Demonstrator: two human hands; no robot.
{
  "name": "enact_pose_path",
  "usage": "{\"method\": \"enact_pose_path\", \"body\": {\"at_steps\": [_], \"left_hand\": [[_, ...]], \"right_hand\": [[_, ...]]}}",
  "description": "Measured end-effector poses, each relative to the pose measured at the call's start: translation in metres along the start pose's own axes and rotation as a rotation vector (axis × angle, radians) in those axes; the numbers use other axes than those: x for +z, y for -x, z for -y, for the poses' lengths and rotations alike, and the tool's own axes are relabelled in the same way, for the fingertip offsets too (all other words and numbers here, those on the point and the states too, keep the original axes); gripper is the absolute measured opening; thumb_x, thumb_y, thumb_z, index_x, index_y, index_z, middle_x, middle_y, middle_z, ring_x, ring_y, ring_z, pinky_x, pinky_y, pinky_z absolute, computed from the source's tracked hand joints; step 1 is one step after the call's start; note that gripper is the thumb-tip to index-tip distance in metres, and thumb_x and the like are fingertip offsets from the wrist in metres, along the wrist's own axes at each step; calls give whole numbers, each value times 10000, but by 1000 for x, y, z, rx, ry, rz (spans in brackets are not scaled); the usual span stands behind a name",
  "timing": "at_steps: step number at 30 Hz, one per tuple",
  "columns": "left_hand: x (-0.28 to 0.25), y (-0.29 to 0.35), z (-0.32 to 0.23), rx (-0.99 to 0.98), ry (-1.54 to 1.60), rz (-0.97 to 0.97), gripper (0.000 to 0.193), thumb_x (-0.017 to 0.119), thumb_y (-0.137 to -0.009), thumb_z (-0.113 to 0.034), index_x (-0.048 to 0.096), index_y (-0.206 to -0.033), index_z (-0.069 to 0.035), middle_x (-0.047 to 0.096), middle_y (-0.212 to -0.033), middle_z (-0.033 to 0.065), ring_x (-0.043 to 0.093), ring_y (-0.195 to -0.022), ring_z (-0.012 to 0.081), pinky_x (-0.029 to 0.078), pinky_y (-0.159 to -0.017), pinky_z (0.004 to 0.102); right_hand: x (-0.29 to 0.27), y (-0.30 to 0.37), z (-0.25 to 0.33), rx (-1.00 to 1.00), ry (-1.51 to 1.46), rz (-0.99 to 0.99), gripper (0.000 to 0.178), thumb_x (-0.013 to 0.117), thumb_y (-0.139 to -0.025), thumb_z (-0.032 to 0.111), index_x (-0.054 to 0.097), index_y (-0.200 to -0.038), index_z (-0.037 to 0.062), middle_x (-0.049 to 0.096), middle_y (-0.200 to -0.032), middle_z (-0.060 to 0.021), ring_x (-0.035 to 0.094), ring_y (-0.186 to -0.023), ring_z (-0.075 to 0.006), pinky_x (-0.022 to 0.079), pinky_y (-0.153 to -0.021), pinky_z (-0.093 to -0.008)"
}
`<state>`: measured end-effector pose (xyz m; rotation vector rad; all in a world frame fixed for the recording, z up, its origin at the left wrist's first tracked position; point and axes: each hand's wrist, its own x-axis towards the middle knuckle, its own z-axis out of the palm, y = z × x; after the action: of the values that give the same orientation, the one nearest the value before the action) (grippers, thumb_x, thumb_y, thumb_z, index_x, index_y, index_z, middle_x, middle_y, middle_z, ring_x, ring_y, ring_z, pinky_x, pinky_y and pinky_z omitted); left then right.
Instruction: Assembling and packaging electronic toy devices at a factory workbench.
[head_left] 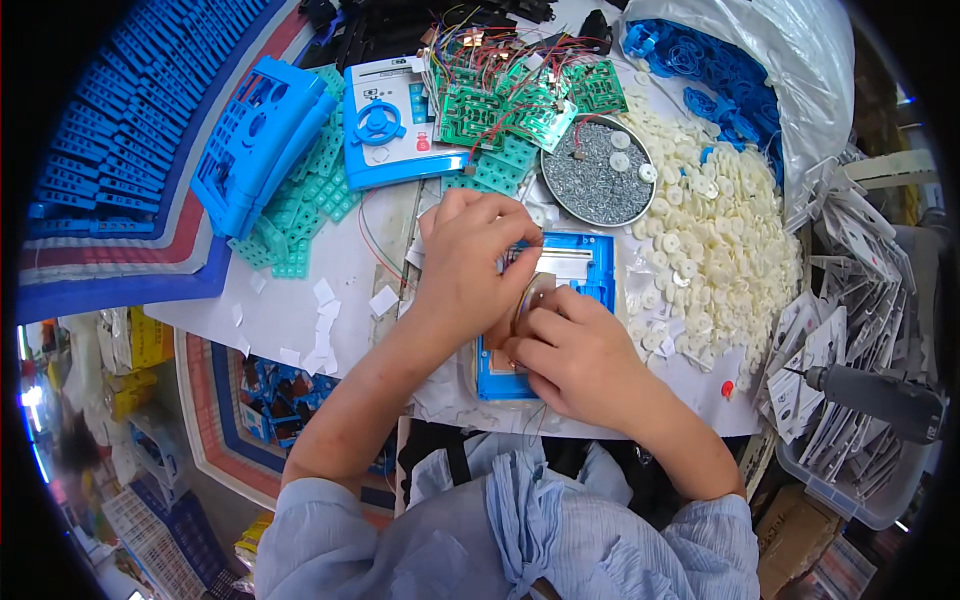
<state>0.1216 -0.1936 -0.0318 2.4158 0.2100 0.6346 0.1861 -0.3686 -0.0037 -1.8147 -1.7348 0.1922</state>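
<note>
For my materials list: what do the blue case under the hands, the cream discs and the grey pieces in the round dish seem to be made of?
Blue case: probably moulded plastic, slightly glossy, from its even colour and raised walls. Cream discs: likely plastic, satin, uniformly shaped. Grey pieces: apparently bare metal, from their silvery glints.

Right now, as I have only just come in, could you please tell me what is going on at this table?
A person has both bare hands over a blue plastic casing on the table. The left hand and right hand are close together, fingers bent; what lies between them is too hidden to tell. Beyond are green circuit boards with wires; to the right are small screws and a heap of cream discs.
</note>
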Motion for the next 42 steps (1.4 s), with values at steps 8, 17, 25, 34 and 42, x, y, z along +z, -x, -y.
{"method": "enact_pose_path", "body": {"at_steps": [8, 17, 25, 34, 42], "left_hand": [[2, 1, -7, 172, -203, -6, 163, 757, -749, -170, 698, -893, -122, 612, -971, -1, 543, -1009, 241, 337, -905, 455], [-25, 34, -1, -62, -325, -63, 134, 753, -808, -207, 668, -832, -106, 600, -876, 20, 579, -878, 222, 351, -820, 408], [-5, 8, 6, -211, -290, -90, 257, 764, -818, -285, 635, -750, -73, 606, -814, 48, 592, -744, 240, 381, -750, 403], [-1, 3, 19, -246, 101, -104, 126, 740, -818, -152, 722, -889, -49, 668, -939, 65, 611, -778, 238, 476, -693, 346], [-10, -14, -2, 186, 89, 230, 80, 726, -797, -126, 722, -872, -99, 682, -866, 42, 638, -835, 257, 426, -891, 387]], "right_hand": [[-33, -29, -30, 373, -307, -304, 142, 722, -827, 102, 686, -955, 50, 642, -871, -99, 633, -808, -277, 515, -692, -369], [-25, -18, -51, 235, 24, -220, 97, 722, -805, 76, 650, -860, 40, 600, -781, -115, 621, -720, -319, 496, -628, -410], [-39, -14, -41, 196, 241, -36, 49, 647, -774, 50, 607, -786, 25, 572, -767, -131, 618, -749, -326, 513, -653, -426], [-51, -14, -27, 270, 390, 186, 49, 608, -754, 51, 632, -784, 21, 627, -826, -126, 655, -836, -295, 549, -721, -397], [-49, -10, -27, 314, 395, 165, 74, 607, -758, 64, 647, -814, 37, 633, -835, -120, 657, -856, -284, 558, -691, -374]]}}
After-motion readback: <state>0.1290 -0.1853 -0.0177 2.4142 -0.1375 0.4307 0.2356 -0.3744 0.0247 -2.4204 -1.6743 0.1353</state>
